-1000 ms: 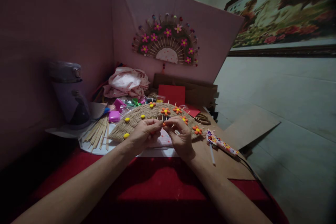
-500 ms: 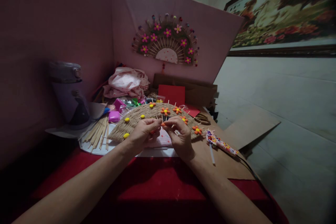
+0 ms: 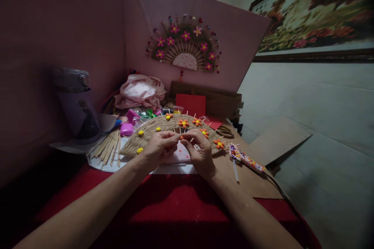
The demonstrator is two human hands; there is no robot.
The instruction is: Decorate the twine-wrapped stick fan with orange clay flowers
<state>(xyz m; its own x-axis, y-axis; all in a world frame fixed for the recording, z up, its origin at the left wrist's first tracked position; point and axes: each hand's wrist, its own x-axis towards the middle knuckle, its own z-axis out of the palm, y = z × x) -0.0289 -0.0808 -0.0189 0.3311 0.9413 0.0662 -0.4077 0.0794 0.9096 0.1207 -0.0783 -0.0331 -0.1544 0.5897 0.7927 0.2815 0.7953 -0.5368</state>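
My left hand (image 3: 161,146) and my right hand (image 3: 201,150) meet fingertip to fingertip over a twine-wrapped fan (image 3: 149,137). Pinched between them is a small piece of orange clay (image 3: 181,137), mostly covered by the fingers. Along the fan's band sit several orange clay flowers with yellow centres, such as the flower (image 3: 184,123) just beyond my hands. Plain yellow clay dots (image 3: 141,133) mark its left half. Thin sticks poke out around its edge, and a pale spotted cloth (image 3: 181,152) fills its inner half-circle.
Wooden sticks (image 3: 107,148) lie at left beside a purple bottle (image 3: 78,105). A flower-patterned glue gun (image 3: 245,158) rests on cardboard (image 3: 260,186) at right, its cord trailing off. Behind are pink clay packs (image 3: 126,129), crumpled cloth (image 3: 142,90), red card (image 3: 190,104) and a finished fan (image 3: 186,46).
Both hands stay over the fan with hardly any movement. The fingers have shifted slightly around the orange clay, and the whole view has moved a little.
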